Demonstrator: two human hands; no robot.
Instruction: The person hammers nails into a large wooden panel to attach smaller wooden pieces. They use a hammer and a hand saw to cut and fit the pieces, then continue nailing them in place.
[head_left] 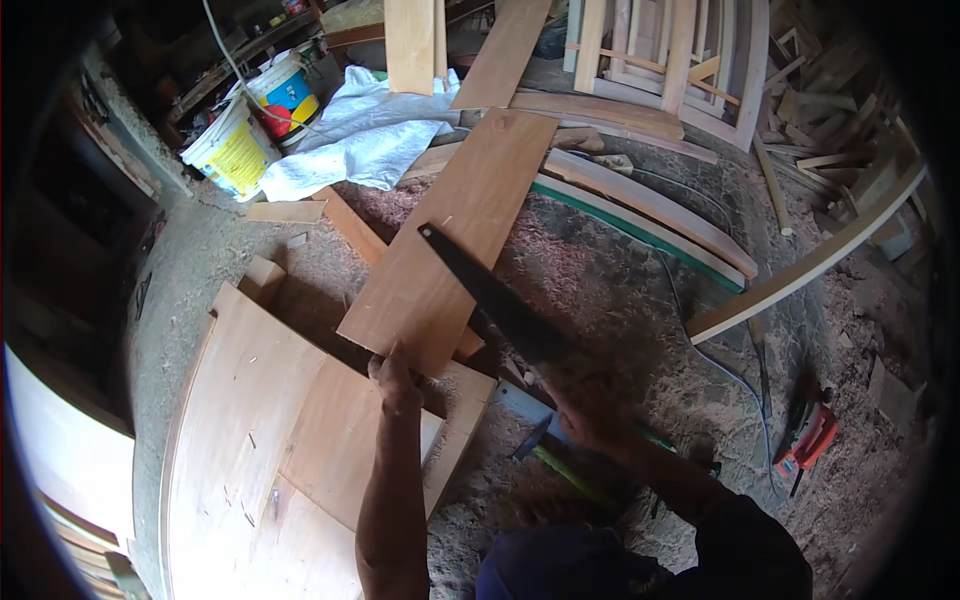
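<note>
A long flat wooden board [455,230] slants away from me, its near end raised on other timber. My left hand [393,380] is closed on the board's near edge. My right hand [588,412] is wrapped round the handle end of a handsaw [500,305]; the grip itself is mostly hidden by the hand and shadow. The dark blade points up and left, its tip over the middle of the board. I cannot tell whether the teeth touch the wood. Close under my right hand lies a hammer [560,470] with a yellow-green handle.
A wide wooden panel [240,400] lies at the left. Paint buckets [235,155] and white sacking [350,160] are at the far left. Long timbers [650,210] and a curved strip [810,255] lie to the right. A red power tool [808,435] with its cable rests on the shavings-strewn floor.
</note>
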